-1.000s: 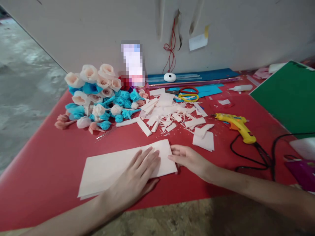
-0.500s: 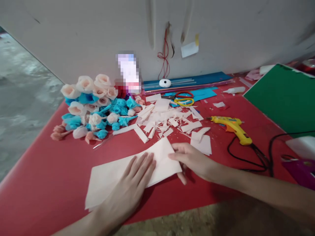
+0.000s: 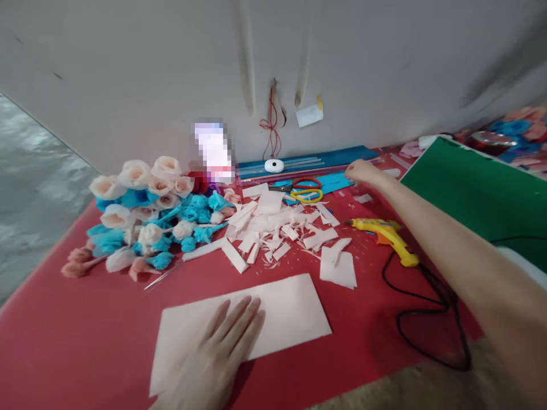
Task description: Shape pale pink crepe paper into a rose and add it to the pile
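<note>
A folded cream paper (image 3: 290, 313) lies flat on the red table (image 3: 106, 336). My left hand (image 3: 231, 336) rests on it, palm down with the fingers spread. My right hand (image 3: 363, 172) reaches to the far side, at the right end of a bright blue paper (image 3: 333, 183); its fingers look bent, and whether they grip anything is too small to make out. Just left of that hand are scissors (image 3: 306, 192) with red and yellow handles. Cream paper scraps (image 3: 273, 222) lie in a heap between the scissors and the folded paper.
Pink, blue and cream paper flowers (image 3: 149, 216) are piled at the left, near a blurred phone screen (image 3: 213, 151). A yellow glue gun (image 3: 391, 236) with a black cord lies below my right forearm. A green board (image 3: 478, 193) is at the right.
My right hand has let go of the folded paper's right end and moved to the far blue paper. The folded paper now lies flatter. My left hand stays on it, and the view has tilted up.
</note>
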{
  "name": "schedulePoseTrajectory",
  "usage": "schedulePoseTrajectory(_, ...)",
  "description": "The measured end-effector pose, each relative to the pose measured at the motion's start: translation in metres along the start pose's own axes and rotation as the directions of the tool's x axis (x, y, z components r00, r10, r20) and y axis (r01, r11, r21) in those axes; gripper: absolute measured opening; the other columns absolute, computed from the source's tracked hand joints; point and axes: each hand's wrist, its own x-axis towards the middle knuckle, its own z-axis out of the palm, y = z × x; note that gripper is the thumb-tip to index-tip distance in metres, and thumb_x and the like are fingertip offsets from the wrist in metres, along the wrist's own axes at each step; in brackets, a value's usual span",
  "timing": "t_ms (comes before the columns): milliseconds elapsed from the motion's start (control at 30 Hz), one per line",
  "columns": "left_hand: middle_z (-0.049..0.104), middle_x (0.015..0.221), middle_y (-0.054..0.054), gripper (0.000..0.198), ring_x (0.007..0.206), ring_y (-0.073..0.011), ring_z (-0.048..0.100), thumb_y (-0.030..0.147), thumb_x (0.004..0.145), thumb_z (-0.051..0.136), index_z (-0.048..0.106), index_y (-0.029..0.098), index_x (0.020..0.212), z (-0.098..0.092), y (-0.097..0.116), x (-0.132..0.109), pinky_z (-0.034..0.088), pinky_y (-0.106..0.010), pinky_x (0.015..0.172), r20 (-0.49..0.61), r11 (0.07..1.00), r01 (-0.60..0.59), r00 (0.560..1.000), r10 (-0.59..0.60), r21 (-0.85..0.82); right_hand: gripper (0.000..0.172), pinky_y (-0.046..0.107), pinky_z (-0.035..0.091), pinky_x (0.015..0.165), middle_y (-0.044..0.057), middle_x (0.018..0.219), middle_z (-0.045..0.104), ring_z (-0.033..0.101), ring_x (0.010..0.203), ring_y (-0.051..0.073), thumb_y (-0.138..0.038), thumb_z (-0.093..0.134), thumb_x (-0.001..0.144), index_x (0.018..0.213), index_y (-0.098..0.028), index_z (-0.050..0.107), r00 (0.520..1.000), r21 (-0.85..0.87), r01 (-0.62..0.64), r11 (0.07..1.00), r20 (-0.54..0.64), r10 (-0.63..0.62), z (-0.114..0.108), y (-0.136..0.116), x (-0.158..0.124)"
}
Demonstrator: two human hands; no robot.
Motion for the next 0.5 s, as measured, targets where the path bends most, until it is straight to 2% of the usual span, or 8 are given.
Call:
schedulePoseTrajectory(67, 0.036, 0.141, -0.008, 0.057, 0.129, -0.0239, 0.035, 0.005, 0.077, 0.036, 0.036, 0.011, 0.134, 0.002, -0.002, 0.000, 0.024, -0.041, 0.110, -0.018, 1.000, -0.022, 1.000, 0.022, 0.022, 0.021, 0.034, 0.050, 0.074, 0.007, 0.098, 0.061, 0.060, 0.085, 0.016, -0.026, 0.056, 0.085, 0.099, -0.011, 0.059, 0.996, -0.063, -0.083, 0.995, 0.006, 0.084, 0.004, 0.010, 0.020)
schedulePoseTrajectory(133, 0.038, 0.140, -0.007, 0.050, 0.126, -0.0246, 0.039, 0.016, 0.084, 0.037, 0.038, 0.012, 0.133, 0.004, -0.006, 0.001, 0.031, -0.038, 0.106, -0.040, 0.998, -0.051, 0.998, 0.052, 0.036, 0.026, 0.037, 0.049, 0.079, 0.007, 0.107, 0.058, 0.058, 0.093, 0.017, -0.029, 0.055, 0.086, 0.107, -0.013, 0.056, 0.990, -0.096, -0.138, 0.986, 0.011, 0.140, 0.009, 0.018, 0.031)
schedulePoseTrajectory(267, 0.051, 0.130, -0.004, 0.042, 0.114, -0.0233, 0.051, 0.034, 0.091, 0.034, 0.050, 0.016, 0.124, 0.000, -0.011, 0.007, 0.045, -0.033, 0.088, -0.104, 0.991, -0.098, 0.989, 0.107, 0.092, 0.030, 0.039, 0.049, 0.080, 0.008, 0.112, 0.056, 0.057, 0.096, 0.019, -0.031, 0.053, 0.087, 0.111, -0.014, 0.054, 0.978, -0.067, -0.207, 0.976, 0.004, 0.208, 0.013, 0.029, 0.046)
schedulePoseTrajectory(400, 0.060, 0.119, 0.000, 0.038, 0.105, -0.0209, 0.056, 0.024, 0.093, 0.028, 0.059, 0.021, 0.114, -0.005, -0.013, 0.014, 0.045, -0.034, 0.081, -0.137, 0.985, -0.117, 0.982, 0.133, 0.123, 0.030, 0.037, 0.050, 0.077, 0.007, 0.110, 0.057, 0.058, 0.092, 0.018, -0.031, 0.052, 0.087, 0.111, -0.014, 0.054, 0.970, 0.059, -0.242, 0.968, 0.032, 0.241, 0.013, 0.035, 0.056)
schedulePoseTrajectory(500, 0.061, 0.118, 0.000, 0.039, 0.105, -0.0209, 0.057, 0.016, 0.091, 0.028, 0.060, 0.022, 0.113, -0.005, -0.013, 0.015, 0.044, -0.035, 0.081, -0.139, 0.984, -0.120, 0.981, 0.138, 0.128, 0.030, 0.037, 0.050, 0.077, 0.007, 0.110, 0.056, 0.058, 0.092, 0.017, -0.031, 0.052, 0.088, 0.112, -0.015, 0.053, 0.977, 0.206, -0.210, 0.956, 0.059, 0.203, 0.015, 0.035, 0.058)
